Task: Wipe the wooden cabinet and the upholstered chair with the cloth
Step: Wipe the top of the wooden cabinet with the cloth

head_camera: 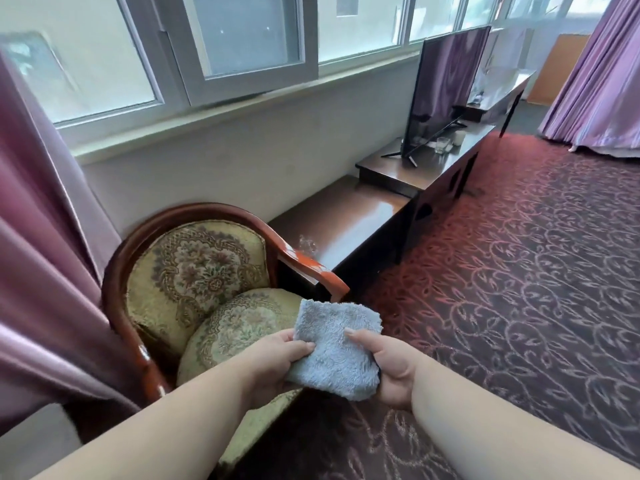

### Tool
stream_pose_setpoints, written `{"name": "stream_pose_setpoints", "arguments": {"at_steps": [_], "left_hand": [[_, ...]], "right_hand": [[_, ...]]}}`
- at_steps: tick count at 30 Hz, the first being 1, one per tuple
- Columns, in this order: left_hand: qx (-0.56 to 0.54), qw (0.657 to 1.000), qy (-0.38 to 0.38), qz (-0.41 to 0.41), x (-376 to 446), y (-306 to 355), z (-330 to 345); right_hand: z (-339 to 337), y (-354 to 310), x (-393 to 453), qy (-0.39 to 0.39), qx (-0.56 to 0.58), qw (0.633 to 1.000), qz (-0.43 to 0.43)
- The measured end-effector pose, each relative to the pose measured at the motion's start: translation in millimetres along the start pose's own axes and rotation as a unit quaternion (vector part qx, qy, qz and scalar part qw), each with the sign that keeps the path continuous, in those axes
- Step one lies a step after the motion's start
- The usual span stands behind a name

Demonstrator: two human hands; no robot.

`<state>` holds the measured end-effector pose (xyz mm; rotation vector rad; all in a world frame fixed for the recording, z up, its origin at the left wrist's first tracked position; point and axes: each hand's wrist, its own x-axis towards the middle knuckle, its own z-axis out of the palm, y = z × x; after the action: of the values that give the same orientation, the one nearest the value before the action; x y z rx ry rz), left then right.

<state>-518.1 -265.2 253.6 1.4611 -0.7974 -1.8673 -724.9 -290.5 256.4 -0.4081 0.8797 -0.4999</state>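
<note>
Head view: one folded blue cloth (337,344) pinched at either edge between left hand (277,362) and right hand (388,367), held above the front of one upholstered chair (197,271). Just beyond the chair's worn armrest (313,268), one low wooden cabinet (346,216) along the wall. Farther back, one television (446,88) and one glass (441,144) on a higher cabinet top (391,168); two purple curtains (41,271) at the room's sides.

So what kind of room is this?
Probably a hotel room or sitting room: there's a TV on a long wooden cabinet, an upholstered chair by the window, purple curtains and patterned carpet.
</note>
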Motion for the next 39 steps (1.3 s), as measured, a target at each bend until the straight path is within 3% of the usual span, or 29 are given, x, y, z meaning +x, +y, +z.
{"name": "stream_pose_setpoints", "arguments": {"at_steps": [22,28,33,37,39], "left_hand": [[0.028,0.998,0.035,-0.033,324,137,-56],[0.123,0.983,0.139,-0.011,394,160,-49],[0.16,0.961,0.224,-0.016,470,171,-42],[0.013,0.948,0.318,-0.012,538,167,-33],[-0.041,0.923,0.381,-0.033,570,160,-32]], "right_hand": [[-81,-223,248,0.076,0.033,0.994,0.074],[-111,-286,305,0.093,0.01,0.989,0.113],[-157,-340,376,0.064,-0.038,0.984,0.165],[-198,-398,453,0.02,-0.137,0.969,0.204],[-214,-416,490,0.015,-0.147,0.968,0.203]]}}
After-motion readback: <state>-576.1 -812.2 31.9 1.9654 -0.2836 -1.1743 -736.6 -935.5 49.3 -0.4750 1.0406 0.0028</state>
